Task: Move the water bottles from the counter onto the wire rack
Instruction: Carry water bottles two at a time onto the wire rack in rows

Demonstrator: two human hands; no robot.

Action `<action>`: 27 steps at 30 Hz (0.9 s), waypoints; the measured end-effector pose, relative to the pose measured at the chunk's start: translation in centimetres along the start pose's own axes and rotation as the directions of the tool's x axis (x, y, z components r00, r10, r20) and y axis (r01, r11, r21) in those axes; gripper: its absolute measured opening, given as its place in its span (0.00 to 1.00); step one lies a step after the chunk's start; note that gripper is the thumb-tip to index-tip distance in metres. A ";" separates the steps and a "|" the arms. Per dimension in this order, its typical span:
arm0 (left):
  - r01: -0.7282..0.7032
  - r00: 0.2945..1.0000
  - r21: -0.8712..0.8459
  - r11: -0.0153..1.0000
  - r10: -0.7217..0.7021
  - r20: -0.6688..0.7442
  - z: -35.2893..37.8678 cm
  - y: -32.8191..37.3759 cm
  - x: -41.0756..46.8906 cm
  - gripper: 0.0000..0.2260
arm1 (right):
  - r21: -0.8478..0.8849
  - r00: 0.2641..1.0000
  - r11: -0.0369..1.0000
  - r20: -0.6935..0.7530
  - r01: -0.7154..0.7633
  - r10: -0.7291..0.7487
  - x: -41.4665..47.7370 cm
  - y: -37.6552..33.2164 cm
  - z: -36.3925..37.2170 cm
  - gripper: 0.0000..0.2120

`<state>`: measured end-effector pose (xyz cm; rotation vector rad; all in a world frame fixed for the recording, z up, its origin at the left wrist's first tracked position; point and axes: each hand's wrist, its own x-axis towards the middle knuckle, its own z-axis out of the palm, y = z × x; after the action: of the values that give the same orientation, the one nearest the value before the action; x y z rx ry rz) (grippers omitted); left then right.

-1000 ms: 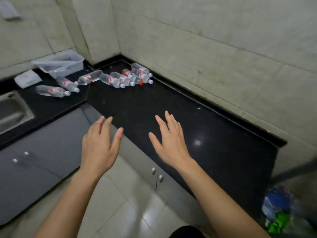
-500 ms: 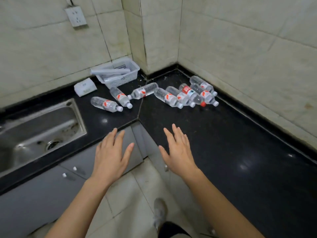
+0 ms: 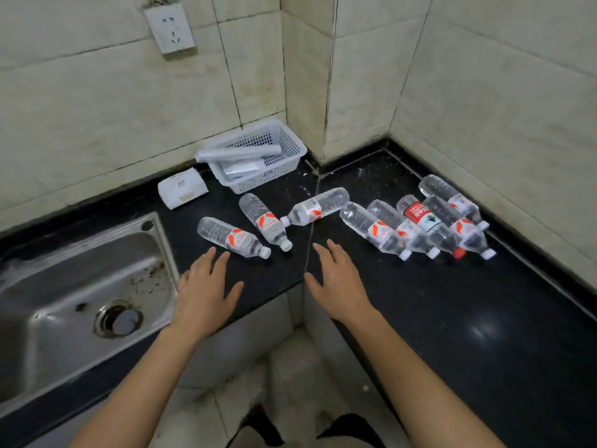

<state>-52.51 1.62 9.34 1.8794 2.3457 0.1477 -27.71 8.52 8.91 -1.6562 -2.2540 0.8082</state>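
— Bottles: how many remain on the bench (image 3: 403, 302)?

— Head view: eight water bottles (image 3: 381, 232) lie on their sides, three toward 11 o'clock, five bunched at 1 o'clock. No wire rack in view, so I judge the task barely begun.

— Hands?

— Left hand (image 3: 202, 294) and right hand (image 3: 337, 284) hover apart, each grip spread and empty, near the closest bottle (image 3: 233, 237).

— Room?

— Sink (image 3: 80, 286) at 9 o'clock, basket (image 3: 258, 156) and walls at 12; bare bench toward 3 o'clock.

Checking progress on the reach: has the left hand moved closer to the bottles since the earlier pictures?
Yes. The left hand now reaches forward over the counter edge, fingertips just short of the nearest bottle; earlier it hung short of the counter.
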 end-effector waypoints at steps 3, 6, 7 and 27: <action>-0.098 0.993 0.008 0.995 0.097 0.068 1.4 -2.5 5.7 0.32 | 0.004 0.996 0.996 0.010 -0.087 0.087 4.6 -0.5 1.7 0.32; -0.175 0.968 0.024 0.984 0.167 0.187 2.6 -4.6 11.3 0.32 | 0.075 0.972 0.970 0.071 -0.229 0.224 8.5 -1.1 3.9 0.32; -0.202 0.958 0.021 0.979 0.193 0.213 3.0 -5.2 12.9 0.32 | 0.120 0.958 0.953 0.098 -0.279 0.268 9.7 -1.3 4.7 0.32; -0.387 0.745 -0.013 0.922 0.321 0.584 9.8 -9.1 26.5 0.36 | 0.752 0.629 0.118 0.443 -0.649 0.639 20.0 -1.4 13.1 0.12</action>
<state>-65.36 25.45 -2.87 2.0311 1.6031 -0.4687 -41.94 23.07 -3.83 -1.8919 -0.5246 1.7624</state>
